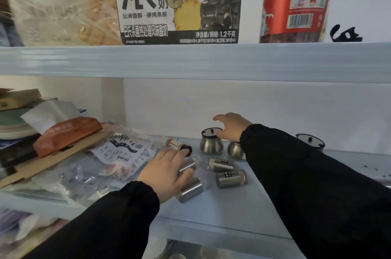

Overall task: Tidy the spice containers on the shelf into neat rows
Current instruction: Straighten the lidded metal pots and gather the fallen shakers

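On the pale blue shelf (232, 216), the left hand (167, 172) lies over two toppled steel shakers (190, 190), its fingers (186, 173) curled loosely on the upper one. Just right lie two more steel shakers (both on their sides) (231, 178). Farther back, a small brown-capped bottle (178, 146) lies flat. By the wall, the right hand (231, 127) has its fingers spread, touching the lid of an upright steel pot (211, 142); a second pot (236, 150) stands beside it
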The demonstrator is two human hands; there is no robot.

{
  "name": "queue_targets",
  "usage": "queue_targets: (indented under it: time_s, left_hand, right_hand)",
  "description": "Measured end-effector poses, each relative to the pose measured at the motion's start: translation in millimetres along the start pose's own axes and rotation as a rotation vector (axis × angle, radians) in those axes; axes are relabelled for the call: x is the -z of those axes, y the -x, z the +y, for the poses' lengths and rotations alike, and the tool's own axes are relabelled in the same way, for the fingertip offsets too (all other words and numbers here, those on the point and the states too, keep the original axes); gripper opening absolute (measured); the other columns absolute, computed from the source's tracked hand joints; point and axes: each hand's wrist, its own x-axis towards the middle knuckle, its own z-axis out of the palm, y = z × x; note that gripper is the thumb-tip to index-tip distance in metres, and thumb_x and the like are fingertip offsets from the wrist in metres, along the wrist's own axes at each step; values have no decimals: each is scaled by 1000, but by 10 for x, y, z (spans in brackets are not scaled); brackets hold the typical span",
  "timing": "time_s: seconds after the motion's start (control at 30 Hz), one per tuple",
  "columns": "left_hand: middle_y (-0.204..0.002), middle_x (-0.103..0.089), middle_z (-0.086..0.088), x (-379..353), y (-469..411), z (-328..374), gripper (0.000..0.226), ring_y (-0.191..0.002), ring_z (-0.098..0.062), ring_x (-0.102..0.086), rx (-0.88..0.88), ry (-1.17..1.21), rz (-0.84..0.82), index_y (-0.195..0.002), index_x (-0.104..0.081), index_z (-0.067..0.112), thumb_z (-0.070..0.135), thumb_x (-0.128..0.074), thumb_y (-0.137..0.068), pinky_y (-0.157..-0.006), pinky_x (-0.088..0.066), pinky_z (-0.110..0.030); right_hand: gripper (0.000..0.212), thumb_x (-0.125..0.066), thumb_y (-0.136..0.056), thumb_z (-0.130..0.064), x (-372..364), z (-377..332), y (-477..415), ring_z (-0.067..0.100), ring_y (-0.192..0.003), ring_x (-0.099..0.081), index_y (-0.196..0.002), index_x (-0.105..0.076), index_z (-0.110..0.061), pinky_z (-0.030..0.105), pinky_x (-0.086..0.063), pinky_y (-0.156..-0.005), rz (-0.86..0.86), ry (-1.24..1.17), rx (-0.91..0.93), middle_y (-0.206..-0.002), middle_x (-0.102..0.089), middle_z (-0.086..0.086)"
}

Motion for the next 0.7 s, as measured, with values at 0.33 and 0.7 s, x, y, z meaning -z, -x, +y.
queue_targets:
  time_s: [0.33, 0.7]
  left_hand:
    - [-132, -55, -1, 141, 209, -435, 76, -131, -25, -37, 82, -55, -8, -142, -38, 21, 70, -13, -90, -105, -37, -45]
    - [-134, -53, -1, 54, 113, -509, 71, -132, -26, -37, 89, -60, -22, -142, -39, 22, 67, -21, -90, -105, -37, -47]
  right_hand:
    - [37, -42, -97, -37, -228, -248, -359, 26, -101, -62, -116, -67, -18, 37, -50, -91, -153, 161, -30, -116, -67, 5]
    - [30, -53, -91, -30, -259, -324, -480, 25, -99, -65, -106, -74, -15, 37, -52, -91, -173, 148, -2, -110, -71, 5]
